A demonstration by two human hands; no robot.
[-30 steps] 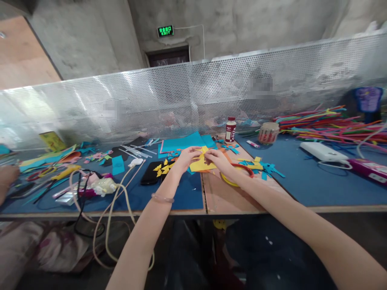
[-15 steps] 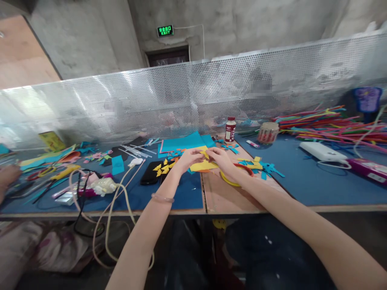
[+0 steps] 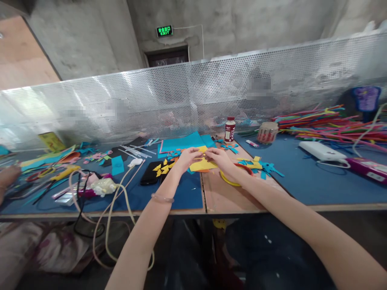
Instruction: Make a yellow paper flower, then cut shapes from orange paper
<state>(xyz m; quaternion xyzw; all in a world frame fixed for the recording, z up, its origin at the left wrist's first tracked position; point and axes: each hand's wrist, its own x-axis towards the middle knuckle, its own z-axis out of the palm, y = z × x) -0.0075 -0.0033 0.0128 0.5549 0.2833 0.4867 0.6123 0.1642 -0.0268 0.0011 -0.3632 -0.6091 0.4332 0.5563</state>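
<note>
Both grips are clamping one yellow paper piece (image 3: 203,164): I am watching the left hand (image 3: 186,158) and right hand (image 3: 221,158) pinching its far edge, low over the tabletop (image 3: 223,199). Uneven pulling could be tearing it, or losing it among yellow scraps (image 3: 163,167).

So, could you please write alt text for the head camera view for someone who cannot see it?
A left hand and right hand pinch a yellow paper piece between them over a cluttered craft table. Nearby sit blue paper scraps, a black phone and a red-capped bottle, with a perforated metal screen behind.
</note>
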